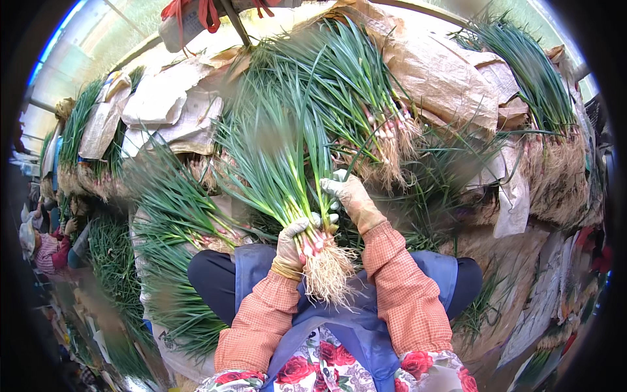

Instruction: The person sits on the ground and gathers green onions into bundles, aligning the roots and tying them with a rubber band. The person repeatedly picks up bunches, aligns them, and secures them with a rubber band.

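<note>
My left hand (292,242), in a pale glove, is closed around the lower stems of a bunch of green garlic plants (313,242). The bunch has long green leaves, pinkish-white bulbs and a mass of pale roots, which hang over my lap. At the right side of the bunch, my gloved right hand (350,193) holds stems between thumb and fingers, just above the bulbs. Beyond my hands lies a large pile of the same plants (343,83), with roots pointing right. Another bunch (196,215) lies to the left, near my knee.
Woven sacks (436,63) partly cover the piled plants. More plants stand in a row at far left (78,127) and far right (529,73). Loose leaves (426,191) lie to the right of my hands. A person in a hat (44,245) sits at the left edge.
</note>
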The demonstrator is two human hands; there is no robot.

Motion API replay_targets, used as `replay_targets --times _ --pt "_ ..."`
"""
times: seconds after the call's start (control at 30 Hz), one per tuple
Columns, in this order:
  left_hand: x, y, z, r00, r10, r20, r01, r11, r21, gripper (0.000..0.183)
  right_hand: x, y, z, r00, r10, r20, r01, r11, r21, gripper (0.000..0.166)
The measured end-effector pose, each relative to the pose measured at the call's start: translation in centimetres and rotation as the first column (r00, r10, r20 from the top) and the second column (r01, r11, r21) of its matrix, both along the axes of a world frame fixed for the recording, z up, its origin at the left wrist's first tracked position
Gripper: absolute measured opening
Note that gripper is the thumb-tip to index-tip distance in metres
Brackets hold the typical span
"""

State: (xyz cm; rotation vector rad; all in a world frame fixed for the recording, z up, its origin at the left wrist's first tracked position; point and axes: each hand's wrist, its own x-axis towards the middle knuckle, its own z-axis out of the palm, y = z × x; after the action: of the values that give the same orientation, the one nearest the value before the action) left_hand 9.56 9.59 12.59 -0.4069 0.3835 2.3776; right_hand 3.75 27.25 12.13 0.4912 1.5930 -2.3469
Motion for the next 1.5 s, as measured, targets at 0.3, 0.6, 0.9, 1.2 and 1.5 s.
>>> replay_targets --times 0.3,0.6,0.9,1.2,1.5 --pt "0.4 1.8 3.4 0.98 -0.159 -0.116 0.062 0.809 -0.584 0.026 2.6 -1.6 -1.5 0.994 -0.105 0.029 0.085 0.919 0.385 0.022" --pt "0.1 1.5 2.7 0.987 -0.141 -0.074 0.075 0.823 -0.564 0.028 4.7 -0.4 -1.7 0.965 -0.194 0.174 0.256 0.835 -0.487 0.026" --pt "0.7 1.9 3.8 0.984 -0.127 -0.128 0.02 0.782 -0.622 0.016 3.6 -2.6 -2.2 0.99 -0.141 -0.019 0.142 0.967 0.211 0.031" --pt "0.2 1.3 2.2 0.98 -0.164 -0.116 0.079 0.845 -0.529 0.027 4.1 -1.7 -2.4 0.968 -0.197 0.156 0.248 0.844 -0.475 0.022" --pt "0.3 0.3 1.1 0.999 -0.046 -0.021 0.039 0.962 -0.27 0.029 4.6 -1.5 -0.5 0.979 -0.197 0.045 0.202 0.967 -0.158 0.022"
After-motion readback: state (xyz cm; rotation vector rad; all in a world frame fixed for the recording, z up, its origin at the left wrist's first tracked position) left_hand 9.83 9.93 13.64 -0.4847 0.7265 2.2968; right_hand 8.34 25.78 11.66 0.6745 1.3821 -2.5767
